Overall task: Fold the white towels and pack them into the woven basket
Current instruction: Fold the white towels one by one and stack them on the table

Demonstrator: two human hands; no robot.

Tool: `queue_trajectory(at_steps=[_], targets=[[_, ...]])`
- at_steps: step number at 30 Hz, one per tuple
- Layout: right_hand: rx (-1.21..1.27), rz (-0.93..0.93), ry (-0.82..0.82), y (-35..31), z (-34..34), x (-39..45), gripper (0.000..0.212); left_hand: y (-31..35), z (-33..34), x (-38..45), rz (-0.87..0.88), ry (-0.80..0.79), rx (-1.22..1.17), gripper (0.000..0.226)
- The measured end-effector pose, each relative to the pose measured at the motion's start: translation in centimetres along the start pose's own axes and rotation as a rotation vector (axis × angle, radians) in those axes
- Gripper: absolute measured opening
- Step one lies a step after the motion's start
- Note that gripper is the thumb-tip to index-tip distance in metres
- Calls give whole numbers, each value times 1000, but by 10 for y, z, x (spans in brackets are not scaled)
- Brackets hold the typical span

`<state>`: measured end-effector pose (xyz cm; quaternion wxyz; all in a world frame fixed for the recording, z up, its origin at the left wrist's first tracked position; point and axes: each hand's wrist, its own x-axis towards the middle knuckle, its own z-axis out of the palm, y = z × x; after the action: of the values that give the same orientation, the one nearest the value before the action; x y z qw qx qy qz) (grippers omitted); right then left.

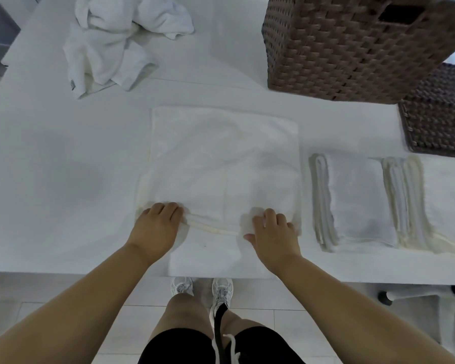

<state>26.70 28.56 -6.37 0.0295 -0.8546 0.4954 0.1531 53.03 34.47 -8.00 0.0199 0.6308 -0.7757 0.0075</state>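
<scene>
1. Gripping the near hem of the towel (221, 164), both hands work at 6 o'clock on the table (63, 166). The left hand (155, 227) has its fingers curled over the near-left corner. The right hand (271, 232) pinches a bunch of cloth at the near-right corner.
2. The towel lies flat in front of the person, roughly square, its near edge raised a little where the hands hold it. It looks already doubled once, judging by the thick seam along that edge.
3. By my reading, the step in hand is the next fold: the near hem is to be carried toward 12 o'clock and laid on the far edge.
4. That move calls for both corners to lift together and land square on the far corners. A pull harder on one side would skew the fold.
5. At 3 o'clock lies a stack (357, 203) of folded towels, near the flat one but not touching it. A second pile sits just beside it at the right edge of view.
6. At 1 o'clock stands the basket (339, 48), well apart from the hands. A smaller woven box (436, 114) sits at 2 o'clock.
7. At 11 o'clock a heap (116, 43) of crumpled towels waits unfolded.
8. Nothing can be seen inside the basket from here, so I cannot tell whether any packing has begun.
</scene>
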Motion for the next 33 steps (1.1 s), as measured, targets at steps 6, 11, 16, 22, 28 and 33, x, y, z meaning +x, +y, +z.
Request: queue_trajectory(at_steps=[6,11,16,22,28,33], targets=[[-70,-81,-13,4,1,-2,45,-1,-7,8,-141,-58,-119,5],[-68,-101,-43,9,1,-1,53,1,-9,17,-282,-210,-219,11],[-7,-31,-85,-1,-12,5,52,8,-13,25,-349,-312,-216,21],[7,0,-103,-6,-13,14,38,11,-15,23,-390,-340,-228,28],[234,-39,-65,29,-13,12,28,21,-19,5,-305,-364,-169,52],[388,8,-80,41,-17,17,30,34,-17,-4,-274,-344,-105,56]])
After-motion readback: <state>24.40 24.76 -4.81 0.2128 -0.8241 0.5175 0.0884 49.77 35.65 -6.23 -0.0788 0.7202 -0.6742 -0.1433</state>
